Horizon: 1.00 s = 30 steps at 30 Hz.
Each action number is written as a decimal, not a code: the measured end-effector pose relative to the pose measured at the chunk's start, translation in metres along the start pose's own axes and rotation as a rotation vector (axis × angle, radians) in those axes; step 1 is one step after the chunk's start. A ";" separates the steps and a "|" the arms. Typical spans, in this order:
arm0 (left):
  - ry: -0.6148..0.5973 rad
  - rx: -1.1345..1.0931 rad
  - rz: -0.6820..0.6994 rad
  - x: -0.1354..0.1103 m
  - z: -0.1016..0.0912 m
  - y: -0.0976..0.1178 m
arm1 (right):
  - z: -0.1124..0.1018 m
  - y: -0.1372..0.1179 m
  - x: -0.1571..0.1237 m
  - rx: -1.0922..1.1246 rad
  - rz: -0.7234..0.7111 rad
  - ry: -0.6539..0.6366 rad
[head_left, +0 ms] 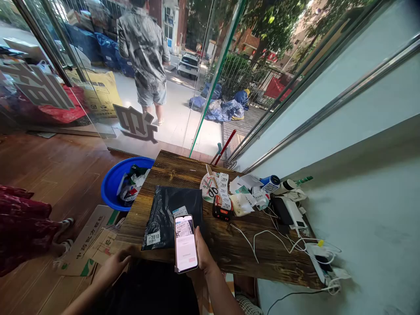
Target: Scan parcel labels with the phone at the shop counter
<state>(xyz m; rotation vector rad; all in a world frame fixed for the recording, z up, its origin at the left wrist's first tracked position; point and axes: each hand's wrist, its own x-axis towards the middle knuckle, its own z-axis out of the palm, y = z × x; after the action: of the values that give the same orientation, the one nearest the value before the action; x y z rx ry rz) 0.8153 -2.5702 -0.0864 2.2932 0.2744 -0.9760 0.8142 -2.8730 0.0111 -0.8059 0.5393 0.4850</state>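
My right hand [202, 256] holds a smartphone [185, 243] upright above the near edge of a wooden table [236, 245], its lit screen facing me. Just beyond the phone lies a flat black plastic parcel bag [167, 210] with a white label reading 7010 at its near left corner. My left hand [113, 264] hangs lower at the table's left front corner, fingers curled, above flattened cardboard [88, 245]; whether it grips anything is unclear.
Label rolls, scissors [212, 191], a small black and orange device [221, 209], a scanner and white cables clutter the table's right half. A blue basin [114, 179] of rubbish stands on the floor at left. Another person stands outside the glass door [144, 57]. Someone's red clothing shows at far left.
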 end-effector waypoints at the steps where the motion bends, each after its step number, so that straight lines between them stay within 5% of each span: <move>1: 0.004 0.008 -0.007 0.004 0.002 0.006 | 0.000 0.000 0.000 -0.002 -0.005 0.000; 10: 0.045 0.071 -0.018 0.039 0.023 0.047 | 0.005 0.003 -0.003 -0.006 -0.072 0.022; 18: 0.201 0.046 -0.145 0.037 -0.028 0.036 | 0.008 0.009 -0.019 0.007 -0.200 0.069; 22: 0.284 -0.033 -0.036 0.012 -0.042 0.051 | 0.017 0.009 -0.026 0.022 -0.222 0.048; 26: 0.161 -0.178 0.219 -0.017 -0.026 0.095 | 0.029 0.010 -0.029 0.053 -0.235 -0.008; 30: -0.138 -0.577 0.343 -0.039 -0.007 0.144 | 0.040 0.014 -0.026 0.047 -0.253 0.024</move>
<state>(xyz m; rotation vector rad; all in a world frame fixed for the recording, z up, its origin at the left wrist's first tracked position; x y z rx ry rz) 0.8511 -2.6773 0.0120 1.6693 0.0816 -0.7510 0.7964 -2.8386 0.0425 -0.8228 0.4615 0.2297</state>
